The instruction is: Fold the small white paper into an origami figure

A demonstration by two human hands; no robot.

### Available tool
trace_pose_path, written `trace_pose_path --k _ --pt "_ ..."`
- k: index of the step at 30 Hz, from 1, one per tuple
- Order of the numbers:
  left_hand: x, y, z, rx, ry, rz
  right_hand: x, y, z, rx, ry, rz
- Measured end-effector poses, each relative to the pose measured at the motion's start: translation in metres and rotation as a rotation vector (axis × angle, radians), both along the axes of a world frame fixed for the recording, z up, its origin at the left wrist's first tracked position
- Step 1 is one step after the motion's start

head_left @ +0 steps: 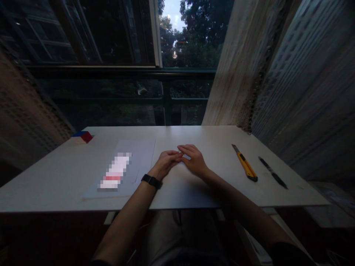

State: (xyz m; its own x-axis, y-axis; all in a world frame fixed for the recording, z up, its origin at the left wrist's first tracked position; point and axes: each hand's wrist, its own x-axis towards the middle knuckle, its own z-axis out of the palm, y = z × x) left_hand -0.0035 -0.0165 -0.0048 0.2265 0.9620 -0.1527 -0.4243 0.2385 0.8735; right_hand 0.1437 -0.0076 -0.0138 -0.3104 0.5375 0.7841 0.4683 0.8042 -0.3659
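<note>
Over the middle of the white table (177, 192), my left hand (166, 161) and my right hand (196, 159) meet at the fingertips. The fingers of my left hand are closed together and reach toward the right hand. My right hand curves over them, thumb and fingers drawn in. Whatever lies between the fingertips, if anything, is too small and dim to make out. A black band (151, 181) circles my left wrist. Left of the hands lie white paper sheets (145, 155) with a blurred-out white and red item (115, 171) on top.
To the right lie a yellow utility knife (244, 162), its blade out toward the window, and a black pen (273, 173). A red, blue and white cube (82, 137) sits at the far left edge. Curtains (230, 66) flank the window behind the table.
</note>
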Motion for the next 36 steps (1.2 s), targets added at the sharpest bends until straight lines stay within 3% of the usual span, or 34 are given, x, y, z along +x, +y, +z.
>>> trace_pose_path --k 6,17,26,30,36 --pt "-0.003 -0.001 0.001 0.027 0.001 -0.145 0.004 0.0 0.006 -0.057 -0.03 0.023" --pt "0.001 0.002 -0.005 0.123 0.158 0.037 0.004 0.002 0.0 -0.044 -0.086 0.002" --pt "0.001 -0.003 0.005 0.179 0.027 -0.054 0.01 0.002 0.004 -0.116 -0.118 0.034" --pt "0.002 -0.006 0.007 0.174 0.026 -0.102 0.012 0.004 0.006 -0.149 -0.074 0.044" --pt "0.003 -0.005 0.0 0.246 0.139 -0.062 0.013 0.002 0.008 -0.201 -0.007 0.062"
